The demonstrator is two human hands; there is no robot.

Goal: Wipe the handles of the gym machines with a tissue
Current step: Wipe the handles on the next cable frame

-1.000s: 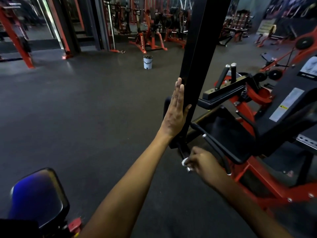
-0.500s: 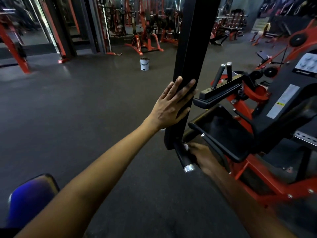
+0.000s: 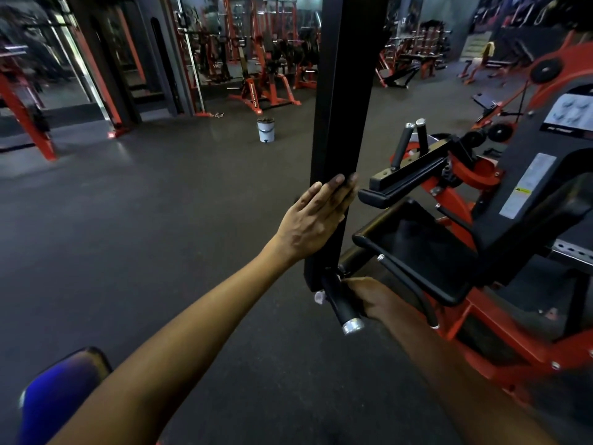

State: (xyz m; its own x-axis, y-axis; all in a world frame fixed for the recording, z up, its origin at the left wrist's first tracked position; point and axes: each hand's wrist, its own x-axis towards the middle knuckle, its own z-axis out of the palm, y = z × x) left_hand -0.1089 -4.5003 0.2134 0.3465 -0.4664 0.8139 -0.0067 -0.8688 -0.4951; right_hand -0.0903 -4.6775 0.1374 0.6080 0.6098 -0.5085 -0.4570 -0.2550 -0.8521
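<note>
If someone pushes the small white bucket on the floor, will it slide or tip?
The white bucket looks narrow and upright, so a high push might tip it. Something dark seems to fill it, perhaps adding weight. The floor looks matte, so it would probably drag rather than slide.

Black and orange-red gym gear on a dark grey floor

The upright post point(image 3: 340, 123) is plain black; the handle point(image 3: 338, 301) below it is black with a shiny silver end cap, and a scrap of white tissue point(image 3: 318, 297) shows beside it. The machine frame point(image 3: 475, 319) is orange-red, its seat pad point(image 3: 423, 248) black, with a white and yellow warning sticker point(image 3: 526, 186). The bucket point(image 3: 266, 130) is white. The pad point(image 3: 61, 393) at lower left gleams blue, edged in black.
</note>
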